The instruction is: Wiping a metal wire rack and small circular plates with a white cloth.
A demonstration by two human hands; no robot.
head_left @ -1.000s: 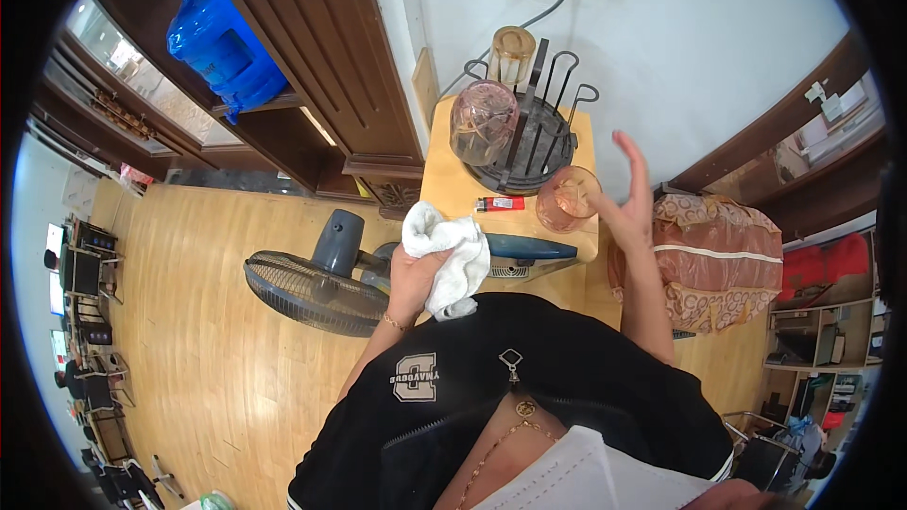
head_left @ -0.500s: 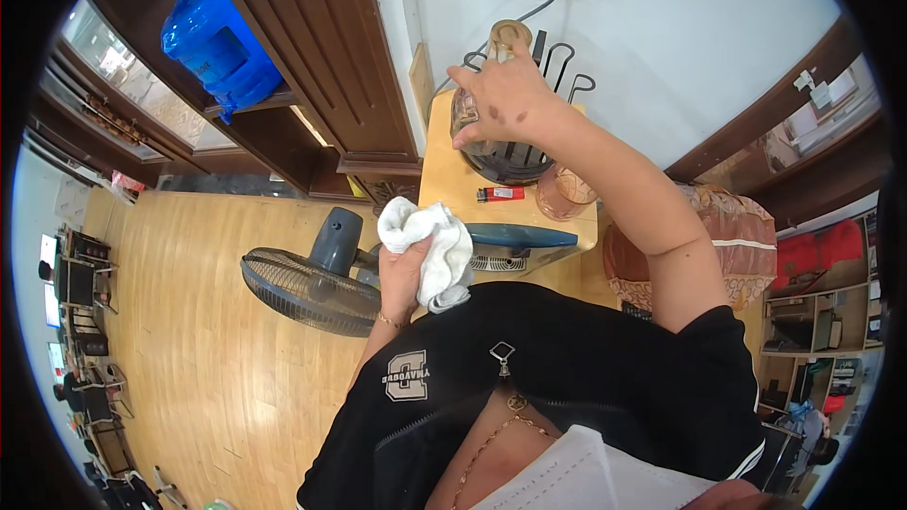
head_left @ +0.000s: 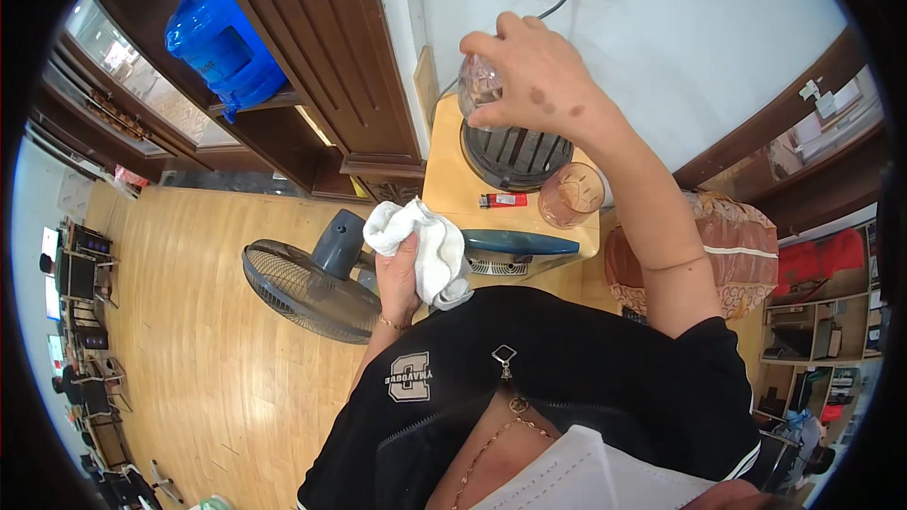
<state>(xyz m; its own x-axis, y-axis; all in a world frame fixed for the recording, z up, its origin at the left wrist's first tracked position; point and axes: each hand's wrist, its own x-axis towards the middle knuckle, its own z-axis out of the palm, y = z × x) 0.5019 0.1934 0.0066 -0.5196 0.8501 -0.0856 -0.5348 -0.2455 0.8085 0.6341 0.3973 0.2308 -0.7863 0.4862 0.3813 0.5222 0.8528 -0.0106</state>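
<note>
1 glass [head_left: 478, 82] in right hand [head_left: 543, 76], cloth [head_left: 425, 250] in left hand [head_left: 398, 281]

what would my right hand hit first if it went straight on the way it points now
Past the glass in its grip, your right hand would probably meet the white wall first, though depth is unclear and the hand hides whatever lies directly behind it.

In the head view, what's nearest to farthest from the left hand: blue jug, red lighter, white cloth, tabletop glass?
1. White cloth: in the left hand.
2. Red lighter: right, on the table.
3. Tabletop glass: right of lighter.
4. Blue jug: upper left.
</note>
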